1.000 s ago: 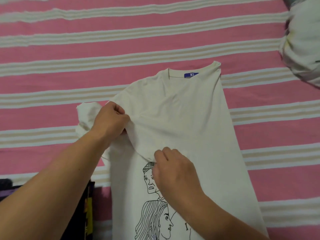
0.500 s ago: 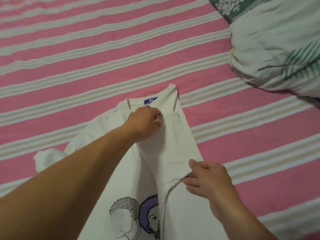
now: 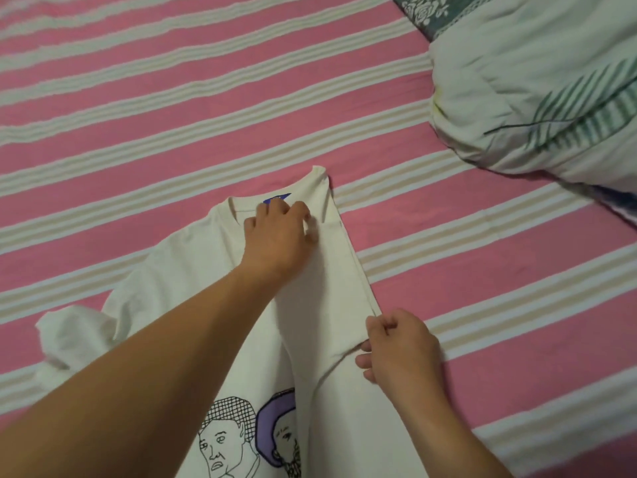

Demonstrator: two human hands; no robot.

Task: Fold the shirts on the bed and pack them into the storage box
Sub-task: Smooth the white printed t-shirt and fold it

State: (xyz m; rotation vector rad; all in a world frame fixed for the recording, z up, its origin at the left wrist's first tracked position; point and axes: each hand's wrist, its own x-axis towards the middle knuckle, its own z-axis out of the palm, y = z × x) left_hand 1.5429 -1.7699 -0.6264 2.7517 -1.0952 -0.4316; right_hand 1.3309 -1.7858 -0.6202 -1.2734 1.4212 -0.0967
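A cream T-shirt (image 3: 193, 270) with line-drawn faces printed on it lies face up on the pink striped bed (image 3: 172, 125), collar and blue neck label pointing away from me. Its right side is folded inward over the chest, and the left sleeve lies crumpled at the far left. My left hand (image 3: 275, 232) rests on the folded panel just below the collar, fingers bent against the cloth. My right hand (image 3: 396, 346) pinches the folded edge of the shirt at its right side. No storage box is in view.
A bunched white quilt with green stripes (image 3: 537, 84) lies at the upper right of the bed, with a dark green floral cloth (image 3: 434, 12) behind it. Bare striped sheet stretches to the left and beyond the shirt.
My left hand slid up the folded panel toward the collar, and my right hand moved out along the fold edge. The view turned right, bringing the quilt into sight.
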